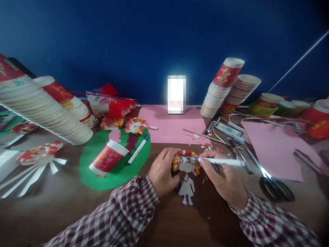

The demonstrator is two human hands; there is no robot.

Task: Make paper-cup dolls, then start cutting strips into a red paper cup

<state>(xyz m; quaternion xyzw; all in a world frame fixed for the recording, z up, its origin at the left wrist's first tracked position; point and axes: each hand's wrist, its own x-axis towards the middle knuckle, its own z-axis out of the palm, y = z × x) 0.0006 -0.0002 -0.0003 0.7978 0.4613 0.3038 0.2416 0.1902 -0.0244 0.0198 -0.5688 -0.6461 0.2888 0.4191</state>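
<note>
A cut-out paper doll (pixel 186 187) lies flat on the brown table, with curled red and yellow paper for hair and eyes drawn on its face. My left hand (pixel 164 169) is closed on the left edge of the doll's head, thumb near the neck. In my right hand (pixel 224 180) is a white marker pen (pixel 223 162), pinched between thumb and fingers. Its dark tip points left and meets the face by the right eye. Beyond my left wrist, a red paper cup (pixel 109 158) lies on its side on a green paper oval (pixel 89 183).
Tall stacks of paper cups (pixel 51 103) lean at the left, and another cup stack (pixel 218 85) stands back right. Scissors (pixel 269 180) lie right of my right hand. Pink paper sheets (pixel 174 130), a capped marker (pixel 138 149), a cut cup (pixel 41 156) and paper scraps are spread around.
</note>
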